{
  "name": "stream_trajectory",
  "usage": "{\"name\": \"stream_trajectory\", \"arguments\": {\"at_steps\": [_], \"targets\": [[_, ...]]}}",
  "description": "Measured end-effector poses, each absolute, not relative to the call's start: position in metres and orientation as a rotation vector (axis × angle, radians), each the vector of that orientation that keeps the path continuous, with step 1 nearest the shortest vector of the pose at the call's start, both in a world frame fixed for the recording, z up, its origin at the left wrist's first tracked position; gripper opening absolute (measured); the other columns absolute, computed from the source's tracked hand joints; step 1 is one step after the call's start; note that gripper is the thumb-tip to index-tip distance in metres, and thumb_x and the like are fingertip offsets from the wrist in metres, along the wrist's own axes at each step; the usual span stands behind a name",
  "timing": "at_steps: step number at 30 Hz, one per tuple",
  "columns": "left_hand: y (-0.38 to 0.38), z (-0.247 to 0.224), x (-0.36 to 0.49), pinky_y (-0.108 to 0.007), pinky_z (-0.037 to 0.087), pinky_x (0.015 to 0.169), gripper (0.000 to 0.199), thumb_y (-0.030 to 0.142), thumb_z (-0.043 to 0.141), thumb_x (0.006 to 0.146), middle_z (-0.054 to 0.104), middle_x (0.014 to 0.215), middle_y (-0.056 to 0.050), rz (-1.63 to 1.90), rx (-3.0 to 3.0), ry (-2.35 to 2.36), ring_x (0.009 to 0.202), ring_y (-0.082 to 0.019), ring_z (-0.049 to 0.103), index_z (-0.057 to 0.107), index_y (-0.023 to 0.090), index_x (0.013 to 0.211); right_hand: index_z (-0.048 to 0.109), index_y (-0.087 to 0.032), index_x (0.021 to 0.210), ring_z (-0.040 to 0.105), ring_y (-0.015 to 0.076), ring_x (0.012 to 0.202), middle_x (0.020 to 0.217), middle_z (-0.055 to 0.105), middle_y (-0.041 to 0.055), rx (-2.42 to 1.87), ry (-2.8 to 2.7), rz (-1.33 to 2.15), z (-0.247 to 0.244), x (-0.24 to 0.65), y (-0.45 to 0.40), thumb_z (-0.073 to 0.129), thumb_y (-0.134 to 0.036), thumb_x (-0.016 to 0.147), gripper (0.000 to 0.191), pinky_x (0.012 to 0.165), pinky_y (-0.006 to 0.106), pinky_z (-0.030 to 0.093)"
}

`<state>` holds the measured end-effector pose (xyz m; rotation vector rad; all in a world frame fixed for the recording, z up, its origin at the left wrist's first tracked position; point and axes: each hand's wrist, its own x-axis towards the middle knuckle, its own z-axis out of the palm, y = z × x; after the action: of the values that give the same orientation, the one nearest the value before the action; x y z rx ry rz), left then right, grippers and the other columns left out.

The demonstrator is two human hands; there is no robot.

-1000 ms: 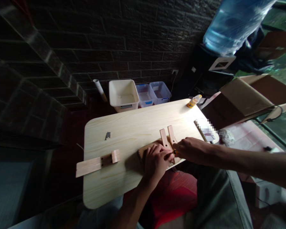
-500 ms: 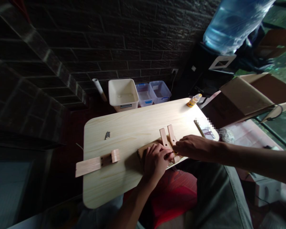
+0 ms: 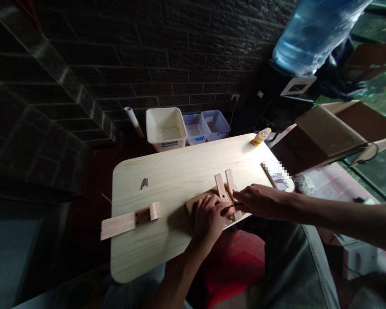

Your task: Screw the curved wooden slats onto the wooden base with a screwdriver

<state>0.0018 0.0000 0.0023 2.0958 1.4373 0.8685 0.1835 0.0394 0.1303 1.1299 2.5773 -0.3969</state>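
My left hand (image 3: 210, 214) rests on a brown wooden block (image 3: 193, 202) near the table's front edge, its fingers closed around something small that is hidden. My right hand (image 3: 255, 201) is wrapped round a small tool with a yellow-and-black handle (image 3: 238, 204), just right of my left fingertips. Two pale wooden strips with dark holes, a left one (image 3: 220, 183) and a right one (image 3: 230, 180), stick out beyond my hands. Several dark screws (image 3: 144, 183) lie on the left of the table. Near them is a wooden piece (image 3: 119, 225) with a small block at its end, overhanging the left edge.
The pale table (image 3: 167, 171) carries a yellow-capped bottle (image 3: 261, 136) at its back right corner and a flat packet (image 3: 278, 175) at the right. Behind stand a cream bin (image 3: 165, 124) and clear tubs (image 3: 215, 124). A cardboard box (image 3: 331, 128) is at the right.
My right hand has shifted and turned slightly, so more of the yellow-and-black handle shows. My left hand stays in nearly the same place.
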Motion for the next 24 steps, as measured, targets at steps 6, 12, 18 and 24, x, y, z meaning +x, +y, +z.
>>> {"name": "stream_trajectory", "arguments": {"at_steps": [6, 12, 18, 24], "targets": [[-0.001, 0.001, 0.001, -0.040, 0.037, 0.086, 0.006, 0.030, 0.083, 0.091, 0.075, 0.091, 0.002, 0.870, 2.105, 1.434, 0.095, -0.021, 0.064, 0.082, 0.035, 0.093, 0.068, -0.011, 0.116, 0.069, 0.0175, 0.070, 0.091, 0.076, 0.0091, 1.093, 2.595, -0.353, 0.131, 0.182, 0.035, 0.064, -0.011, 0.096, 0.020, 0.056, 0.030, 0.037], [-0.001, 0.000, 0.001, -0.041, 0.037, 0.086, 0.004, 0.031, 0.082, 0.092, 0.076, 0.093, 0.001, 0.879, 2.129, 1.424, 0.097, -0.021, 0.064, 0.082, 0.033, 0.093, 0.070, -0.015, 0.103, 0.060, 0.0153, 0.069, 0.091, 0.073, 0.0089, 1.001, 2.656, -0.353, 0.142, 0.181, 0.040, 0.049, -0.010, 0.105, 0.022, 0.059, 0.033, 0.029], [-0.001, 0.001, 0.002, -0.041, 0.037, 0.087, 0.004, 0.031, 0.084, 0.090, 0.075, 0.091, 0.001, 0.881, 2.118, 1.449, 0.096, -0.021, 0.065, 0.081, 0.032, 0.087, 0.067, -0.015, 0.089, 0.047, 0.0094, 0.054, 0.070, 0.064, 0.0006, 1.011, 2.626, -0.458, 0.144, 0.184, 0.044, 0.043, -0.021, 0.111, 0.033, 0.053, 0.030, 0.024], [0.000, 0.000, 0.003, -0.040, 0.039, 0.087, 0.003, 0.033, 0.082, 0.091, 0.076, 0.093, -0.001, 0.885, 2.096, 1.443, 0.095, -0.022, 0.065, 0.084, 0.034, 0.094, 0.069, -0.015, 0.090, 0.056, 0.0103, 0.059, 0.078, 0.070, 0.0022, 1.061, 2.555, -0.447, 0.137, 0.183, 0.040, 0.055, -0.014, 0.104, 0.020, 0.054, 0.028, 0.031]]}}
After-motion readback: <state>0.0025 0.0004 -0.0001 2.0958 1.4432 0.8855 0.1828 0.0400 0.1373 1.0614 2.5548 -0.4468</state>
